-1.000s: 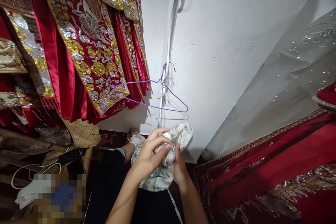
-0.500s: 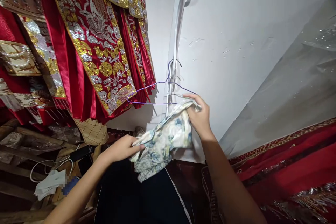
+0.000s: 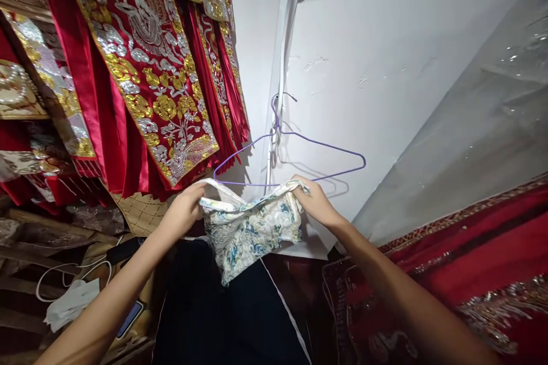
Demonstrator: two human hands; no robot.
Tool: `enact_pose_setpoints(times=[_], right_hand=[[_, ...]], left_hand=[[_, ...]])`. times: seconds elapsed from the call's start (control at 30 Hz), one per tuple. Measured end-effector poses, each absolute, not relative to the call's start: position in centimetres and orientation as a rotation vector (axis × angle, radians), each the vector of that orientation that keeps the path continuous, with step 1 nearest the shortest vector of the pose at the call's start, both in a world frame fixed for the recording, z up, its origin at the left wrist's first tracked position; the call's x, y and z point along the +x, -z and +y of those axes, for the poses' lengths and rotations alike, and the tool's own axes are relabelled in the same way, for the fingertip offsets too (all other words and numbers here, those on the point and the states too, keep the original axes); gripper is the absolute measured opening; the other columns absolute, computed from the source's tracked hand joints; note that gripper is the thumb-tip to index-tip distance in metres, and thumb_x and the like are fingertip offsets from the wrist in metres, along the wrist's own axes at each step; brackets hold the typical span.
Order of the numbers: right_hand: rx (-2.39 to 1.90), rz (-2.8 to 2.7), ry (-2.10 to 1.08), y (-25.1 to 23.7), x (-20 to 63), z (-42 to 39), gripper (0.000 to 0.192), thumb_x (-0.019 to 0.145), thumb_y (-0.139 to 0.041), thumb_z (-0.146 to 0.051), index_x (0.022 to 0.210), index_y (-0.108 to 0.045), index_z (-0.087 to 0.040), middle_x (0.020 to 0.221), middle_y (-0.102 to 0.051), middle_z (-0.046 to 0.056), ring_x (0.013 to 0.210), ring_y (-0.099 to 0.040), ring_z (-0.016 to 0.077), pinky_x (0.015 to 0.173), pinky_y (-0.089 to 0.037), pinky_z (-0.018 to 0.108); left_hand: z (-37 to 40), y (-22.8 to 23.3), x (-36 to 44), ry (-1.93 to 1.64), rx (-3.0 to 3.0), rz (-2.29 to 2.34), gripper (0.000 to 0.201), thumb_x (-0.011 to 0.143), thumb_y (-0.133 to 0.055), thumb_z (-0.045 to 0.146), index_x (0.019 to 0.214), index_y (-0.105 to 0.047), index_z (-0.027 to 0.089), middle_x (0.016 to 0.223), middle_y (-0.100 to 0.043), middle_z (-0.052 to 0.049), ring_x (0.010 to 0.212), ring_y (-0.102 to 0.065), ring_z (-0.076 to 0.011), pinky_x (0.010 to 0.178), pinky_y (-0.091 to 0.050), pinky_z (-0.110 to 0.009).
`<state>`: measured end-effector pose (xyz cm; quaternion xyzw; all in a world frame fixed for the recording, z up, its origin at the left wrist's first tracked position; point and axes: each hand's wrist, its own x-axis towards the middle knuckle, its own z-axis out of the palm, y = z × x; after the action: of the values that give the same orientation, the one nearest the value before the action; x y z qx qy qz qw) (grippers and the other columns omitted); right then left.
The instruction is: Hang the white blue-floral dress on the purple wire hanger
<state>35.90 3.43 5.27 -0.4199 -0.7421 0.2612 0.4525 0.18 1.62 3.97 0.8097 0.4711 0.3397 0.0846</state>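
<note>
A white garment with a blue and green floral print (image 3: 257,228) is stretched between my two hands, its upper edge open and its lower part hanging in folds. My left hand (image 3: 187,205) grips the upper left corner, fingers curled round the cloth. At the upper right corner, my right hand (image 3: 311,198) pinches the fabric. A purple wire hanger (image 3: 323,144) hangs by its hook from a white strip just beyond the garment; its bottom bar passes behind the cloth's upper edge. I cannot tell whether the garment touches it.
Red costumes with gold and silver embroidery (image 3: 171,85) hang at the left. More red beaded cloth (image 3: 483,251) lies at the right under clear plastic sheeting (image 3: 466,142). A phone (image 3: 131,319), white tissue (image 3: 72,302) and white cable (image 3: 43,282) lie at the lower left. A white wall (image 3: 363,34) stands ahead.
My left hand has risen and moved left with its corner, while my right hand has dropped slightly. The garment's upper edge is now nearly level, and the hanger's right end shows.
</note>
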Motion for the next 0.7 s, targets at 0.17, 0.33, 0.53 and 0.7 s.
enact_pose_setpoints(times=[0.17,0.33,0.53,0.7], right_hand=[[-1.039,-1.805,-0.632,-7.6,36.6,0.7,0.022,0.094,-0.049,-0.028,0.074,-0.052,-0.020,0.071,-0.051,-0.003,0.068,-0.048,0.0146,0.062,-0.036,0.025],[-1.075,-1.865,-0.634,-7.7,35.8,0.2,0.020,0.094,-0.049,-0.028,0.076,-0.052,-0.020,0.074,-0.053,-0.002,0.070,-0.049,0.0149,0.064,-0.036,0.026],[-1.034,-1.905,-0.658,-7.5,33.3,-0.9,0.012,0.091,-0.048,-0.021,0.085,-0.057,-0.021,0.076,-0.058,-0.003,0.074,-0.053,0.0154,0.068,-0.039,0.025],[-1.011,-1.993,-0.598,-8.6,33.2,-1.8,0.021,0.091,-0.045,-0.019,0.099,-0.064,-0.023,0.091,-0.068,-0.001,0.087,-0.062,0.0188,0.078,-0.044,0.028]], left_hand=[[2.4,-7.9,2.3,-1.374,2.271,1.270,0.022,0.089,-0.042,0.020,0.084,-0.063,0.019,0.139,-0.058,-0.009,0.130,-0.053,-0.0267,0.110,-0.040,-0.042],[2.0,-10.9,2.5,-1.558,2.228,1.227,0.019,0.093,-0.045,0.022,0.095,-0.064,0.019,0.135,-0.061,-0.008,0.128,-0.055,-0.0266,0.109,-0.041,-0.040],[3.1,-13.1,5.4,-1.318,2.510,1.179,0.044,0.091,-0.047,0.015,0.134,-0.051,0.022,0.135,-0.061,-0.008,0.123,-0.058,-0.0234,0.105,-0.044,-0.038],[6.9,-12.5,6.6,-1.374,2.503,1.272,0.042,0.089,-0.051,0.020,0.131,-0.055,0.019,0.127,-0.064,-0.011,0.117,-0.060,-0.0271,0.101,-0.047,-0.043]])
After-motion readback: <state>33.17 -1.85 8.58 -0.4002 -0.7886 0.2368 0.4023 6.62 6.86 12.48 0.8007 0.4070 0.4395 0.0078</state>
